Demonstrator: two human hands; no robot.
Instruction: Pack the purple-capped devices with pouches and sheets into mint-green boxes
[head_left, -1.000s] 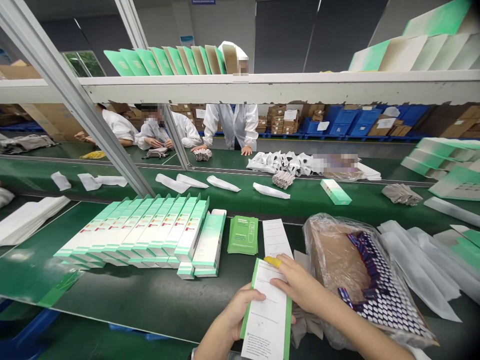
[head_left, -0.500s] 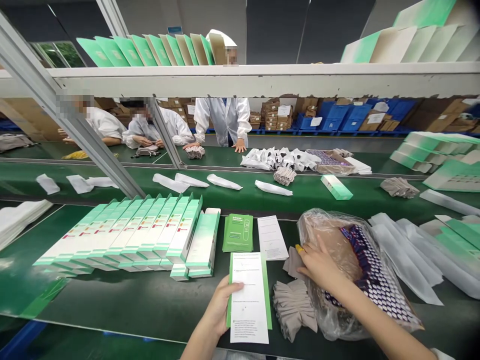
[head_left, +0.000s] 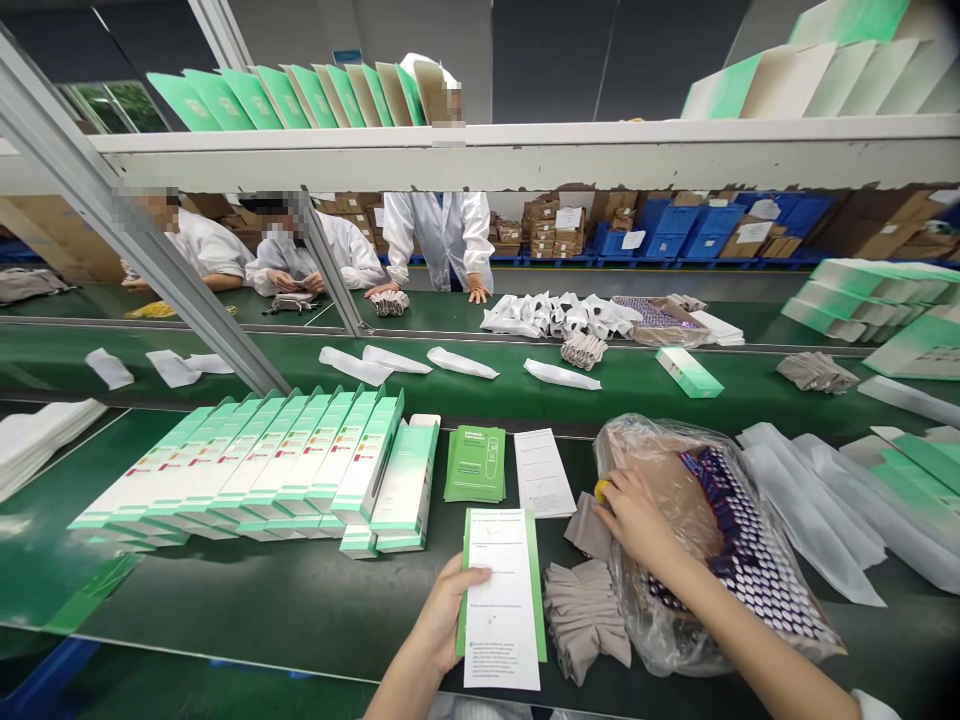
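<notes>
My left hand [head_left: 446,612] pinches a white printed leaflet [head_left: 501,630] on top of a green booklet [head_left: 538,590], thumb across the leaflet. My right hand [head_left: 637,515] has a yellow cover on one fingertip. Its fingers are curled at the upper edge of a grey cloth pouch [head_left: 586,530], beside a plastic-wrapped carton [head_left: 675,490]. Rows of purple-and-white cylinders that look like batteries [head_left: 765,540] fill the carton's right side. A pile of gathered grey pouches [head_left: 586,618] lies between my hands. Beyond the left hand are green booklets [head_left: 475,465] and white leaflets [head_left: 544,474].
Green-and-white boxes [head_left: 255,460] lean in a row at left. White sleeves [head_left: 810,510] lie at right. Behind, a green conveyor [head_left: 480,400] carries white packets [head_left: 463,362] and a box [head_left: 688,372]. A metal post [head_left: 187,270] and shelf [head_left: 525,160] stand before several co-workers.
My right hand's fingers have curled in more at the pouch. The left hand still holds the leaflet and booklet, slightly further right. Things on the conveyor have shifted right.
</notes>
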